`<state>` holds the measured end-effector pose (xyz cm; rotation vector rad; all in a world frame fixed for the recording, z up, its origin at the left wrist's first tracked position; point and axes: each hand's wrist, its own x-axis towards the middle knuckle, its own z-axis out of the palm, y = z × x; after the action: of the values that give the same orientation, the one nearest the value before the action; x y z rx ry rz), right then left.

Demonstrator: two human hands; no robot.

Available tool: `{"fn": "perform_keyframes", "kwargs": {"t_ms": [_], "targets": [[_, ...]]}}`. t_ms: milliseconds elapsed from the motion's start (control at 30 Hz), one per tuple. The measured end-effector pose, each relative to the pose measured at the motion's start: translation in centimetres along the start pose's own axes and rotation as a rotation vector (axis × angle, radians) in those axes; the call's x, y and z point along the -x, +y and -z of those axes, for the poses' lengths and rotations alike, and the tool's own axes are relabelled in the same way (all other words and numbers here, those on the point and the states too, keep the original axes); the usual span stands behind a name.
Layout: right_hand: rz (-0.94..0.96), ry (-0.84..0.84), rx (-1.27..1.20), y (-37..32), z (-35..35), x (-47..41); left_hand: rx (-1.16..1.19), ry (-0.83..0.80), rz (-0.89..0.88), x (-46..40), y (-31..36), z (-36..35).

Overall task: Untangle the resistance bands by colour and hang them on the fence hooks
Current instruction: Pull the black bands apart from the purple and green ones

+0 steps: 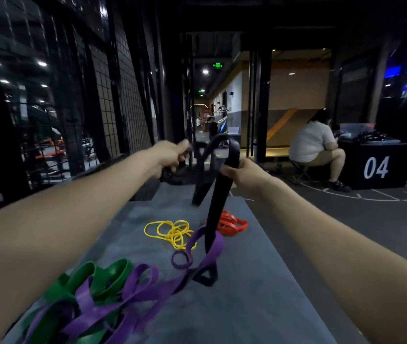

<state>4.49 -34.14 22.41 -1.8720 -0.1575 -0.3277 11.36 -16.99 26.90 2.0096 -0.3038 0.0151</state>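
Both my hands hold a wide black band [216, 202] up over the grey mat [259, 281]. My left hand [170, 156] grips its upper loop, and my right hand [243, 173] grips the strand that hangs down. That strand passes through a purple band [207, 254] and ends in a black fold on the mat. Purple bands lie tangled with green bands [103, 274] at the near left. A thin yellow band [172, 232] and an orange band [231, 224] lie further out. The black wire fence [113, 100] stands on the left; no hooks can be made out.
A person in a white shirt [311, 142] sits on a stool at the right beside a black box marked 04 [376, 167]. A dark corridor runs straight ahead. White lines mark the dark floor to the right of the mat.
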Motion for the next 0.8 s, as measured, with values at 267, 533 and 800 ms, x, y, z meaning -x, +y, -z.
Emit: {"fn": "perform_keyframes", "kwargs": {"t_ms": [267,533,800], "targets": [[-0.228,0.172,-0.169,-0.1,-0.6,-2.2,0.168,-0.481,-0.090,2.8,-5.4,-6.0],[-0.151,0.002,-0.551,1.6,-1.6,-0.2,0.200,0.036,-0.118,0.8,-7.6,-5.9],[-0.038,-0.303,0.178,8.5,-9.6,3.1,0.369,0.126,-0.020,0.9,-6.6,-3.4]]}}
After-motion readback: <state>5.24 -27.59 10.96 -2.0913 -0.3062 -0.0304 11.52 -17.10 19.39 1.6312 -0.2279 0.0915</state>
